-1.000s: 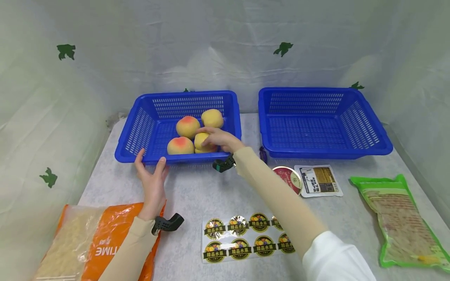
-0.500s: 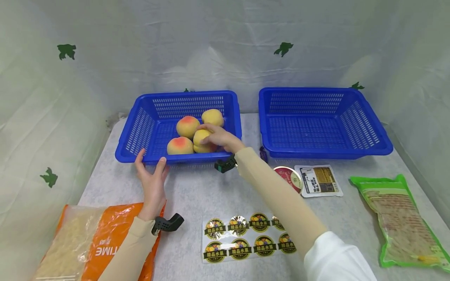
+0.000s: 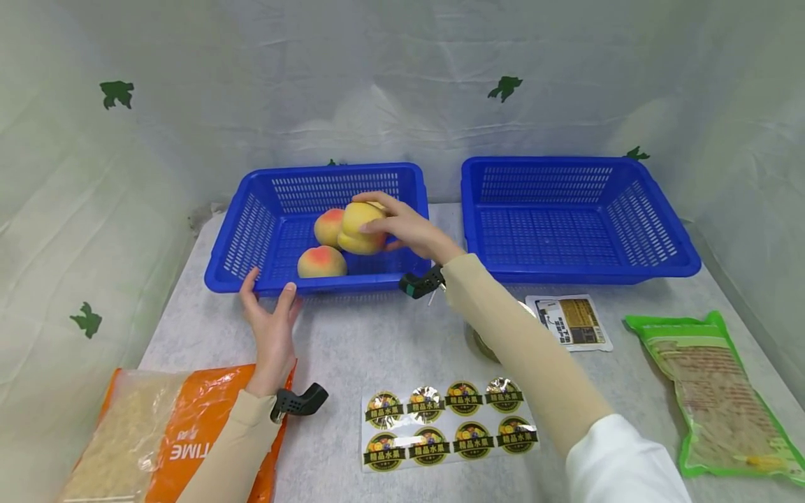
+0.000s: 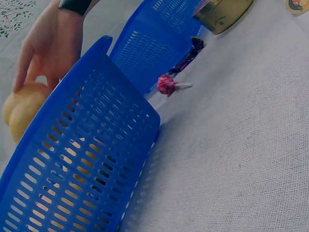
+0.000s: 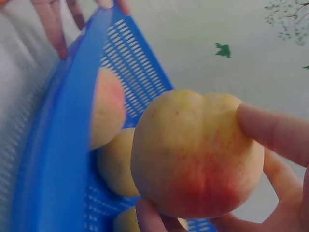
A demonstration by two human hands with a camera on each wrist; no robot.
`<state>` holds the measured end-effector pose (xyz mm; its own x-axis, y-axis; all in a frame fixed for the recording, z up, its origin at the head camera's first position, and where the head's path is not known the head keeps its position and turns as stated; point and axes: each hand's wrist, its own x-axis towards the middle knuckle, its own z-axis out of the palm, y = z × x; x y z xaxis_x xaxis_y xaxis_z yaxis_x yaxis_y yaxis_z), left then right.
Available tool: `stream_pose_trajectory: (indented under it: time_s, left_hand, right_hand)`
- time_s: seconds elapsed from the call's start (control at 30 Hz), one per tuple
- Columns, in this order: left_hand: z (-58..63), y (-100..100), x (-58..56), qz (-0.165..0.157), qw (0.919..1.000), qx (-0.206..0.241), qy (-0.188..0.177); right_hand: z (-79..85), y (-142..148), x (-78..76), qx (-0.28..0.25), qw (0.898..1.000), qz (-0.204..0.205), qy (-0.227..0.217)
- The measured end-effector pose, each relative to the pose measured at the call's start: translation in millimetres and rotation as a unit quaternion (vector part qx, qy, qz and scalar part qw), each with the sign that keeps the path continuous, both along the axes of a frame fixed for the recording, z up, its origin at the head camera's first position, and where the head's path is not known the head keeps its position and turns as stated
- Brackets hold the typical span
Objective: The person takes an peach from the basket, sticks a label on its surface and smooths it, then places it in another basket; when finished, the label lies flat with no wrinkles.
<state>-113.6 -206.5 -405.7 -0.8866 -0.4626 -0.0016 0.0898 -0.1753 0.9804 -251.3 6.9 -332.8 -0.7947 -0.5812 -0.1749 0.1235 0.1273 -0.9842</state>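
My right hand [image 3: 409, 227] grips a yellow peach [image 3: 363, 229] above the left blue basket [image 3: 346, 282]. In the right wrist view, the held peach [image 5: 193, 159] shows a red blush and a crease, with fingertips on both sides. Two other peaches, one at the front [image 3: 322, 263] and one behind it [image 3: 328, 227], lie in that basket; a third is mostly hidden by my hand. My left hand [image 3: 272, 335] holds the basket's front rim, with fingers on both sides of it.
Another blue basket [image 3: 541, 237] stands right. A sticker sheet [image 3: 449, 426], a partly hidden tin [image 3: 481, 346], a white packet [image 3: 572, 323] and a green-edged bag [image 3: 717, 398] lie forward; an orange bag [image 3: 201, 419] lies left. A lollipop [image 4: 166, 84] sits between baskets.
My right hand has lifted the peach from the basket floor, up and slightly back. The sleeve moved right, uncovering more stickers. My left hand stays at the rim.
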Motion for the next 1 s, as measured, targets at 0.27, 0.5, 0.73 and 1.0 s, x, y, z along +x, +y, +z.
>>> stream_pose_trajectory:
  time_s: [0.27,0.5,0.73,1.0]
  left_hand:
    - [0.2,0.0,0.3,0.001,1.0000,-0.003,-0.003]
    - [0.5,0.3,1.4,-0.002,1.0000,-0.006,-0.004]
    - [1.4,0.3,1.2,-0.002,0.9999,-0.007,-0.008]
    - [0.1,-0.1,0.9,0.004,0.9998,-0.014,-0.014]
  right_hand:
    - [22.3,27.3,11.3,-0.042,0.998,0.035,0.034]
    - [36.6,48.4,32.7,-0.039,0.997,0.053,0.039]
    - [46.1,61.4,63.1,-0.047,0.995,0.077,0.045]
    - [35.2,68.1,93.5,-0.031,0.992,0.110,0.048]
